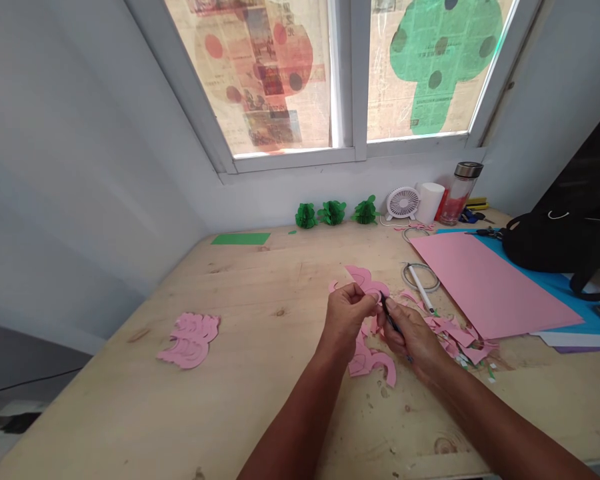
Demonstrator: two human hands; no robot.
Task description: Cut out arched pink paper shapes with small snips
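Observation:
My left hand pinches a piece of pink paper with curved, scalloped edges and drawn lines. Wrapped round dark-handled scissors, my right hand holds their blades against the paper's right side, close to my left fingertips. Below both hands, more pink cut paper with a curling strip hangs or lies; whether it joins the held piece I cannot tell. A small pile of scalloped pink cutouts lies on the left of the wooden table.
Pink scraps lie right of my hands, near a white pen. Further right are pink sheets over blue ones and a black bag. Along the wall stand green paper shapes, a small fan and a bottle.

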